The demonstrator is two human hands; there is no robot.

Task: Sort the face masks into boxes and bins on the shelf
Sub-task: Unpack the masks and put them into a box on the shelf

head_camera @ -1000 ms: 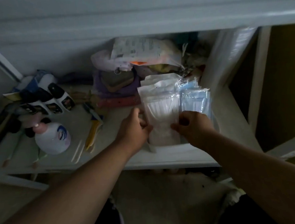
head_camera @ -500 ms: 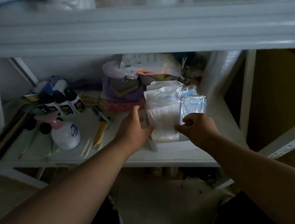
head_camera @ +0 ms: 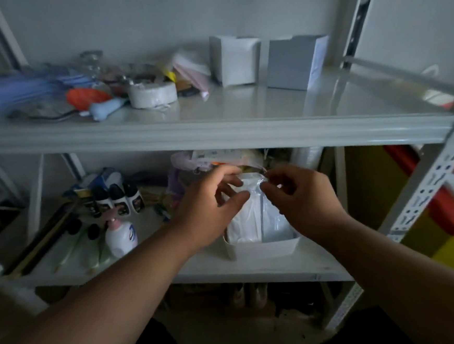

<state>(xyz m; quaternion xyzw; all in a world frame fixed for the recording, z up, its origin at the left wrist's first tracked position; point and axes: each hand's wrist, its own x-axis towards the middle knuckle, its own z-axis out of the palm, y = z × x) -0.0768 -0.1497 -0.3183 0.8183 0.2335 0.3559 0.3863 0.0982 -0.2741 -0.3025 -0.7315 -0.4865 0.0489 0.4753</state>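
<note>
Two hands at the lower shelf (head_camera: 255, 267), over a white bin (head_camera: 261, 246) near its front edge; left hand (head_camera: 210, 211) curled round the upper left of the packed masks (head_camera: 254, 218), thumb in front, fingers behind; right hand (head_camera: 304, 198) pinching the clear wrapper at the top right edge of the same masks; masks standing upright inside the bin, white packs at left, a clear-wrapped pack at right. Left of the bin: a white pump bottle (head_camera: 121, 235), three dark-capped bottles (head_camera: 118, 199) behind it, long sticks lying slantwise. On the upper shelf (head_camera: 217, 130): a white box (head_camera: 234, 60) and a grey box (head_camera: 293, 62) side by side at the back, a tape roll (head_camera: 152, 94), an orange object (head_camera: 87, 97), blurred clutter at far left. Right of the rack: red and yellow containers (head_camera: 450, 225), partly cut off.
</note>
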